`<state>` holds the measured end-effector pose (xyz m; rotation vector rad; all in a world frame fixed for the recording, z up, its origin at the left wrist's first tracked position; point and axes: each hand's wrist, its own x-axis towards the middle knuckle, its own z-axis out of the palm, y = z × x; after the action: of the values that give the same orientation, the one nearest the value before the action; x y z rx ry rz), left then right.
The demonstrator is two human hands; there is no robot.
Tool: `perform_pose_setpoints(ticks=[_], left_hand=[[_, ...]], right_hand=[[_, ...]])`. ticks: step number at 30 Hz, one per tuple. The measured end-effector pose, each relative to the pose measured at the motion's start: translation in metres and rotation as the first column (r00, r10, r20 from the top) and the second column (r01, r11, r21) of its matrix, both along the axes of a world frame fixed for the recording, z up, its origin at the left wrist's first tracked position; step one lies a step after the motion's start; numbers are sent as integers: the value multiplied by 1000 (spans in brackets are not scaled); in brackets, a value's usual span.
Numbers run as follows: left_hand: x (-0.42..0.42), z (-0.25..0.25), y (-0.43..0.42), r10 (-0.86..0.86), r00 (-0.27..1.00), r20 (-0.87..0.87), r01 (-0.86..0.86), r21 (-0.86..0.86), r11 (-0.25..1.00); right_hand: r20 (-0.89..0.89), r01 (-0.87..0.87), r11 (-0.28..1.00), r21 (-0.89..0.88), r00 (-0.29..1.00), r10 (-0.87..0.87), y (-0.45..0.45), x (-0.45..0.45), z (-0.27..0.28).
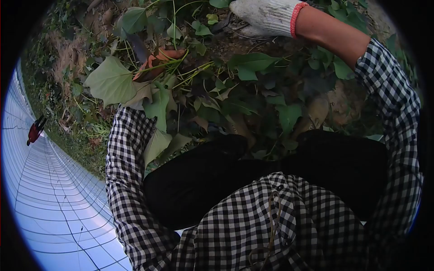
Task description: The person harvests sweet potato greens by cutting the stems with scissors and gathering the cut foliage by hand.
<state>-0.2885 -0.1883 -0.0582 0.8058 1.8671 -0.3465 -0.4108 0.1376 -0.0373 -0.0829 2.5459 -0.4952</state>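
Observation:
My right hand [266,16], in a dirty white knit glove with a red cuff, reaches to the soil at the top edge. Its fingers curl down among thin dark stems, and what they hold is hidden. Broad leaves cover most of my left hand [141,100], just past the checked cuff. Green stems of a leafy vine [192,74] bunch together there, apparently in its grip. A big pale leaf [110,81] hangs over it. An orange-brown shape [160,61] lies against the stems; whether leaf or fingers I cannot tell. Beside it runs a dark grey strip [138,47].
Leafy vines and brown soil [65,58] spread around me. My bent knees in black trousers [194,169] are close below the vines. At far left, another person in red [35,131] stands before a curved, ribbed translucent cover [54,198].

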Motion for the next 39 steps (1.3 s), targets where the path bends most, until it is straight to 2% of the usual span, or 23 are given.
perform_pose_setpoints(ticks=[1, 4, 8, 11, 14, 16, 19, 22, 25, 27, 29, 31, 32, 34, 36, 37, 39], left_hand=[[10, -9, -14, 117, 989, -94, -103, 139, 985], [10, -17, -18, -50, 998, 44, 53, -65, 996], [-15, 3, 6, -111, 976, 187, 131, -99, 986], [-67, 17, 28, -40, 960, 278, 48, -25, 999], [-158, 29, 52, 135, 953, 270, -174, 126, 977], [-233, 38, 65, 324, 914, 245, -387, 280, 879], [-318, 65, 73, 536, 794, 285, -602, 491, 630], [-375, 101, 71, 617, 675, 404, -694, 632, 345], [-404, 137, 65, 574, 587, 570, -742, 663, 101], [-412, 149, 72, 521, 563, 641, -767, 640, 41], [-411, 148, 84, 486, 560, 671, -783, 620, 48], [-408, 139, 98, 489, 596, 637, -774, 619, 136], [-404, 131, 104, 489, 620, 614, -763, 616, 195], [-392, 112, 119, 470, 677, 566, -730, 595, 336], [-385, 95, 133, 428, 729, 534, -684, 571, 454], [-381, 86, 139, 398, 755, 521, -654, 559, 510], [-373, 71, 153, 316, 810, 495, -572, 544, 614]], right_hand=[[-1, -5, 1000, 10, 1000, 5, -3, -5, 0], [2, -41, 998, 44, 999, 41, -13, -19, -6], [15, -73, 993, 95, 997, 72, -25, -31, -16], [18, -79, 989, 121, 997, 77, -24, -32, -18], [18, -81, 990, 119, 997, 80, -16, -27, -13], [0, -80, 987, 140, 997, 80, -9, -21, -15], [-139, -55, 991, 125, 988, 73, 11, 0, -4], [9, 9, 1000, 19, 1000, -9, 23, 1, 71], [-143, -24, 993, -117, 990, 7, 51, 22, -7], [-203, -97, 970, -222, 978, 51, 59, 11, -17], [-223, -146, 957, -252, 971, 90, 60, 7, -22], [-194, -178, 960, -218, 972, 136, 54, 1, -17], [-36, -67, 970, -234, 998, 61, 49, -5, -11], [256, 162, 970, -178, 960, -113, 38, -17, 4], [281, 162, 977, -138, 952, -119, 33, -18, -21], [165, 38, 991, -125, 986, -17, 30, -12, -26], [185, -113, 993, -21, 976, 115, 11, -2, -38]])
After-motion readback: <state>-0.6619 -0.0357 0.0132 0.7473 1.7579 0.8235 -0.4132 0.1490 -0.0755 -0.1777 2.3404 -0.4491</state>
